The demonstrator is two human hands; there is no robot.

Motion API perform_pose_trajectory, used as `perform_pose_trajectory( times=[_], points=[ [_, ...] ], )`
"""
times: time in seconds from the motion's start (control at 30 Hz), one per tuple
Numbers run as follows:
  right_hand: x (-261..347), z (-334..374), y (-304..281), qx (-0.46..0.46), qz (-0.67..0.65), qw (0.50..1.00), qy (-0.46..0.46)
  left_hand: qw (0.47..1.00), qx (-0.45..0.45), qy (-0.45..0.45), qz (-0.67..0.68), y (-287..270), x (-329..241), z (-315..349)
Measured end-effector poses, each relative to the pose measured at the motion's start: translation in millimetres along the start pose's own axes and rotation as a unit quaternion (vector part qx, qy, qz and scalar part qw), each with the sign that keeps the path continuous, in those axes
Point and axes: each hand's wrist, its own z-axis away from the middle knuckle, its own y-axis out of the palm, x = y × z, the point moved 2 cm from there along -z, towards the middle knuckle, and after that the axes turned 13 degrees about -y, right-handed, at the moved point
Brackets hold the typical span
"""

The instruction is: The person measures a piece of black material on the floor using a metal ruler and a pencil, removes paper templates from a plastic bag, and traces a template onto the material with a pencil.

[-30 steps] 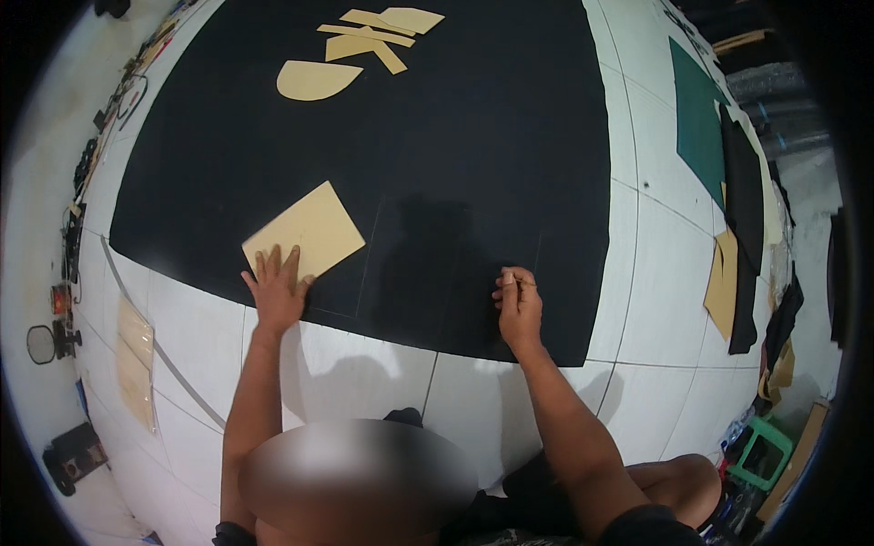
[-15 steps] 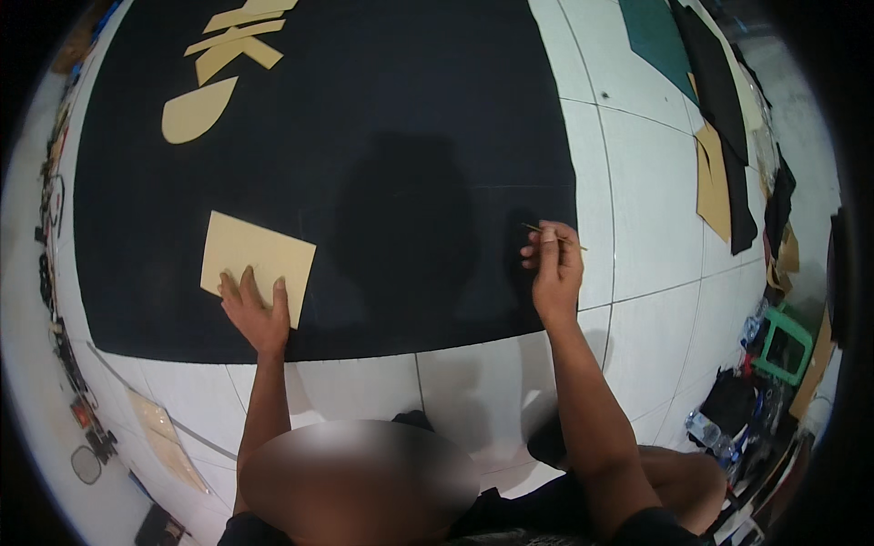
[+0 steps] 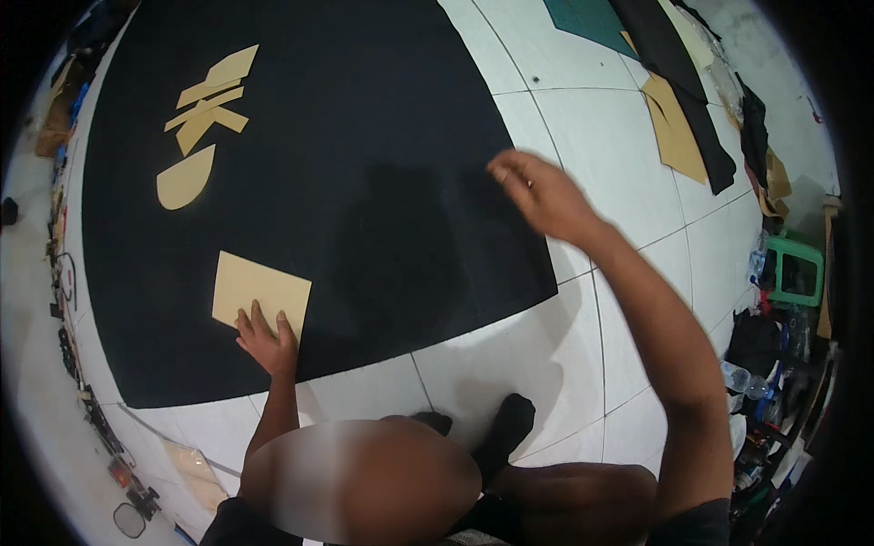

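On the white-tiled floor (image 3: 592, 127) we see a broad black fabric sheet (image 3: 319, 182); near its close edge, our left hand (image 3: 266, 344), grip apart, rests on a tan four-sided card (image 3: 259, 284). Our right hand (image 3: 546, 196) curls; we cannot tell its hold.

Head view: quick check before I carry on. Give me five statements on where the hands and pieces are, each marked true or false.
1. The left hand rests on the card. True.
2. Both hands touch the card. False: the right hand is away from it, by the right edge of the black sheet.
3. The rounded piece lies on the black sheet. True.
4. The rounded piece touches the card. False: a gap separates them.
5. The card lies nearer the person than the rounded piece. True.
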Motion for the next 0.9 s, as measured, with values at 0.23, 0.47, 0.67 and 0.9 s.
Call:
perform_pose_trajectory(
  times=[0.23,0.47,0.67,0.9],
  points=[
    [2,-27,-30,-0.222,-0.228,0.948,0.023,0.997,0.059,0.048,-0.026,-16,23,-19],
    [-12,-38,49,-0.032,0.026,0.995,-0.096,0.934,0.152,0.209,-0.247,-145,5,-106],
    [33,-15,76,0.108,-0.005,0.985,-0.133,0.969,0.206,0.122,-0.060,-145,45,-84],
    [35,40,78,0.114,-0.016,0.991,-0.066,0.938,0.252,0.238,0.001,-90,21,38]
  ],
)
